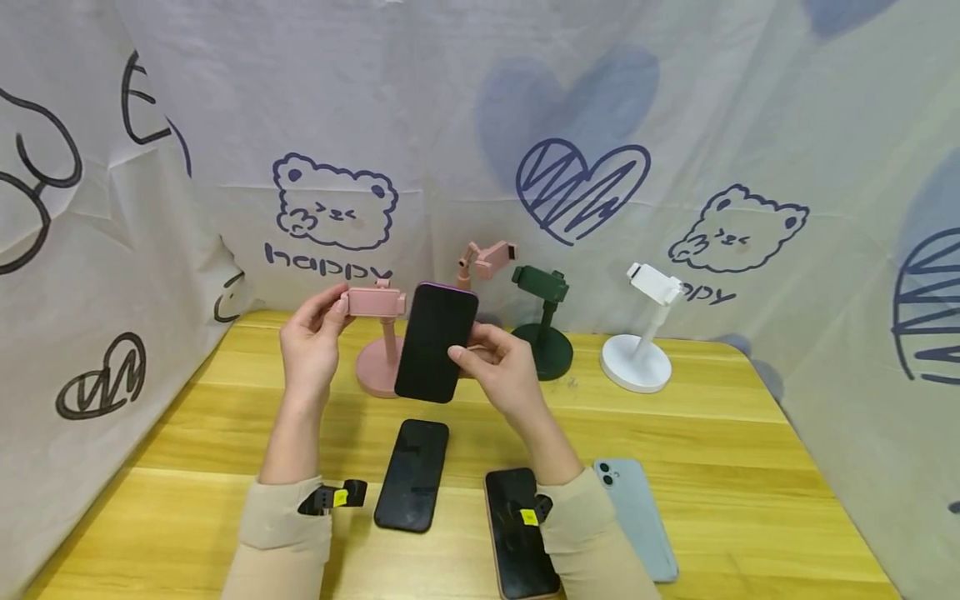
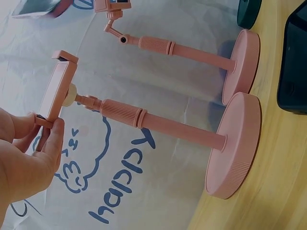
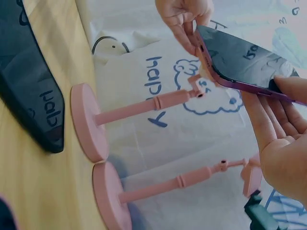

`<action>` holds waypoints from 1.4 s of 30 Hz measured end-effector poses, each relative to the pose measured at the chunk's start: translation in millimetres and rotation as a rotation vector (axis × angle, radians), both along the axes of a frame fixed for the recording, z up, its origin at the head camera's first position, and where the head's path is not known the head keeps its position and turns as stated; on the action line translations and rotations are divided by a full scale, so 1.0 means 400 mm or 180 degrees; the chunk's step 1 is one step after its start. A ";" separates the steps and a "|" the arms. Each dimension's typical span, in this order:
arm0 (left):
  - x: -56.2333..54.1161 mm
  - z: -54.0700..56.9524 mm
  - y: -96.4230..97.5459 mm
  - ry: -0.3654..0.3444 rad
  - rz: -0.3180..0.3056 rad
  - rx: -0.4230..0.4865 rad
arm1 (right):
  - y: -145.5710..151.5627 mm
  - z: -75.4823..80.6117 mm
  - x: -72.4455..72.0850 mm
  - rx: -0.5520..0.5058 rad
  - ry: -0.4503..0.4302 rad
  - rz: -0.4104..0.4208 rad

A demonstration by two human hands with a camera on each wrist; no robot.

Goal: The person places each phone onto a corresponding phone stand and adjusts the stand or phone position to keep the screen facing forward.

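My left hand [image 1: 311, 342] pinches the left end of the clamp on a pink phone stand [image 1: 380, 367], which stands on its round base at the back of the table. In the left wrist view, thumb and fingers of that hand [image 2: 33, 153] grip the clamp's lower jaw. Just right of the clamp, my right hand [image 1: 506, 367] holds a dark-screened phone [image 1: 437, 343] with a purple edge, thumb on the screen side and fingers behind. In the right wrist view the phone [image 3: 249, 62] is raised above the table and overlaps the clamp, hiding it.
Behind stands a second pink stand [image 1: 491, 260], with a dark green stand [image 1: 551, 350] and a white stand [image 1: 636, 362] to the right. Nearer me lie a black phone [image 1: 412, 475], another dark-screened phone [image 1: 517, 533] and a pale blue phone [image 1: 641, 521], face down. A printed cloth [image 1: 465, 100] hangs behind the table.
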State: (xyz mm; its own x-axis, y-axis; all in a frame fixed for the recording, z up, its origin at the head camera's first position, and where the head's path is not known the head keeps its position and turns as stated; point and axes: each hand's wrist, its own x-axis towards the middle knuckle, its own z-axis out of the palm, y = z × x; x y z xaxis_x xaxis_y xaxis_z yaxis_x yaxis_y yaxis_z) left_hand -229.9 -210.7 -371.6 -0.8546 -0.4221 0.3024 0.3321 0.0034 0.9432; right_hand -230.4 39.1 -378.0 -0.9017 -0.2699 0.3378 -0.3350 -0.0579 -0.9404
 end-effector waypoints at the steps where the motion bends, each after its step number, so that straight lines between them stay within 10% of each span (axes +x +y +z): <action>1: -0.001 -0.001 0.000 0.0003 -0.0001 -0.0005 | -0.005 0.006 -0.003 -0.0027 -0.0001 -0.0028; 23: 0.007 0.007 0.002 -0.0146 -0.0026 0.0060 | -0.173 0.185 -0.125 -0.0701 -0.0033 -0.0202; 42: 0.004 0.006 0.001 -0.0077 -0.0050 0.0069 | -0.219 0.155 -0.183 -0.0440 -0.0103 -0.0178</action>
